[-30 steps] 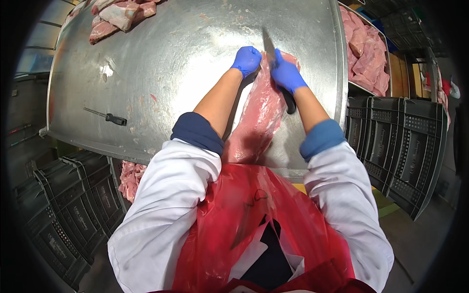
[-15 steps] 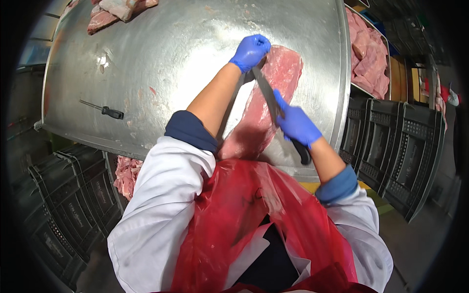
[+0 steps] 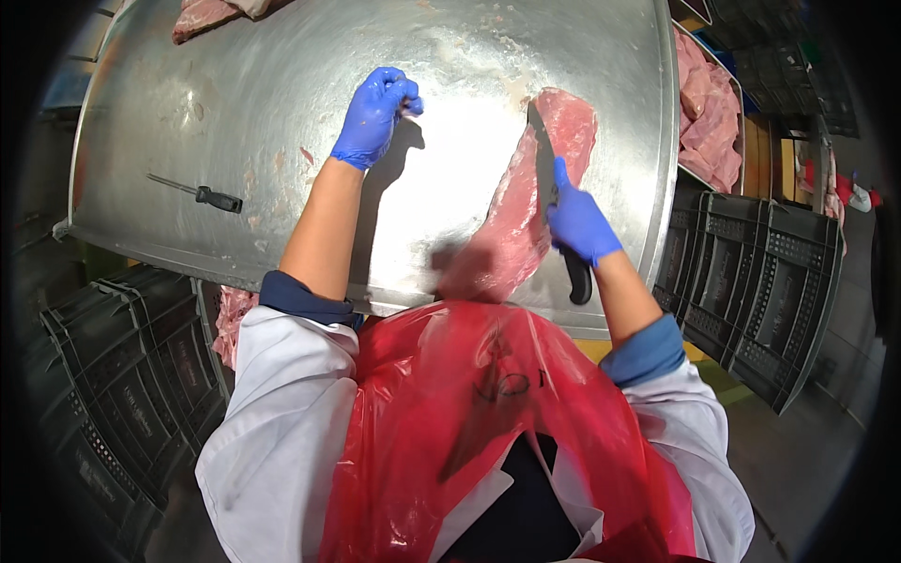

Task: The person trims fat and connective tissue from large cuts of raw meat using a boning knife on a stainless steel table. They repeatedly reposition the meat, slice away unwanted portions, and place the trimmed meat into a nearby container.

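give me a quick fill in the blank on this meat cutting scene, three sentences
1. The right hand grips a black-handled knife laid on the long pink slab of ____.
2. Both hands wear ____ gloves.
3. The left hand is closed above the bare ____ table, apart from the slab.

Missing words: meat; blue; steel

Table: meat strip lies right of centre, knife upon it. Sharpening steel lies at left; crates stand right of table.

Left hand gloved, fingers curled shut, arm outstretched; right hand gloved, fingers wrapped closed.
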Demonstrator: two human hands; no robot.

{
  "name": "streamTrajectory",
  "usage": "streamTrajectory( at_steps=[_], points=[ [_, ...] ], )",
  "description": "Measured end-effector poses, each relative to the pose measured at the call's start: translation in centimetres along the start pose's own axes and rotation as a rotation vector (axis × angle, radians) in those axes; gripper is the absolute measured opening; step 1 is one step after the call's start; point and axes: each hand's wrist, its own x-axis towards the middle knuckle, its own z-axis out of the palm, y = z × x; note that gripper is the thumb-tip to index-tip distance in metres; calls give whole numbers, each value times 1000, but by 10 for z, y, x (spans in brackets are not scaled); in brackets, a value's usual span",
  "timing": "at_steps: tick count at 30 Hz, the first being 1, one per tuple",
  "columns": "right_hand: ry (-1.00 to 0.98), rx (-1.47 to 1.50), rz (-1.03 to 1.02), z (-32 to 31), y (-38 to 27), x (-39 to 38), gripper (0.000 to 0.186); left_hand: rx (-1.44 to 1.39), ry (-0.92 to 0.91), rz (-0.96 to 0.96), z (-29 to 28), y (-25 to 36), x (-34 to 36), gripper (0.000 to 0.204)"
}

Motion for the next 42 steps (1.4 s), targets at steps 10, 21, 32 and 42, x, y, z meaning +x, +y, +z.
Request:
streamTrajectory(
  at_steps=[10,21,32,42],
  points=[
    [-23,427,275,-29,-42,-163,76,483,92,110,30,-102,-9,30],
    [494,232,65,28,12,7,76,560,-165,-306,107,-135,20,28],
    [238,-54,-49,56,-3,5,69,528,-163,-96,109,-114,12,20],
    [-6,253,136,60,-19,-66,74,31,-196,-215,107,-79,-3,8]
  ],
)
